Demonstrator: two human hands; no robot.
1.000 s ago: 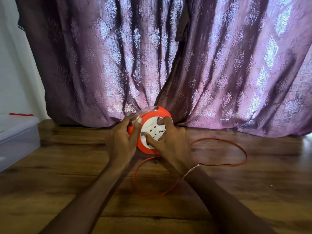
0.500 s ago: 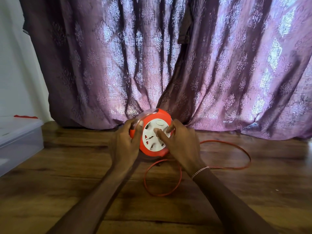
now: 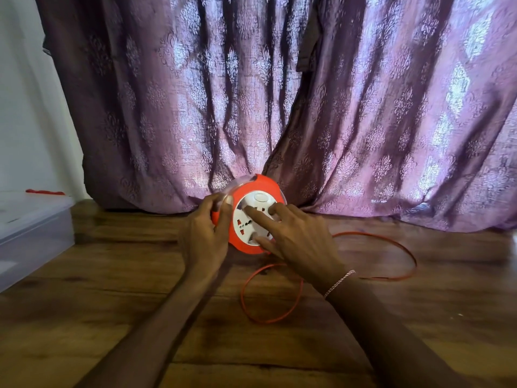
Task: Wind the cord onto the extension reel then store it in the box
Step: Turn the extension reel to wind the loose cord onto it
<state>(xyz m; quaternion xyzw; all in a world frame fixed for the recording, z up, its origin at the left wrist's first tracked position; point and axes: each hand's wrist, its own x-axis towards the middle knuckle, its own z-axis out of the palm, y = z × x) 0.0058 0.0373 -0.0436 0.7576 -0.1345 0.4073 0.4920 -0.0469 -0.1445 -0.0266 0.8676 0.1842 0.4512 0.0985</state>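
An orange extension reel [image 3: 253, 189] with a white socket face stands on edge on the wooden floor, close to the curtain. My left hand [image 3: 205, 233] grips its left rim, thumb over the front edge. My right hand [image 3: 299, 239] has straight fingers spread on the white socket face, touching it. The thin orange cord [image 3: 282, 312] leaves the reel's underside and lies in two loose loops on the floor, one in front of the reel and a wider one to the right, partly hidden by my right wrist.
A clear plastic storage box [image 3: 36, 231] with its lid on sits at the left edge, something red behind it. A purple patterned curtain [image 3: 307, 107] hangs right behind the reel. Wooden floor [image 3: 112, 303] spreads in front.
The socket face has turned under my right fingers, and the front cord loop has shrunk and drawn closer to the reel. My left hand keeps its hold on the rim.
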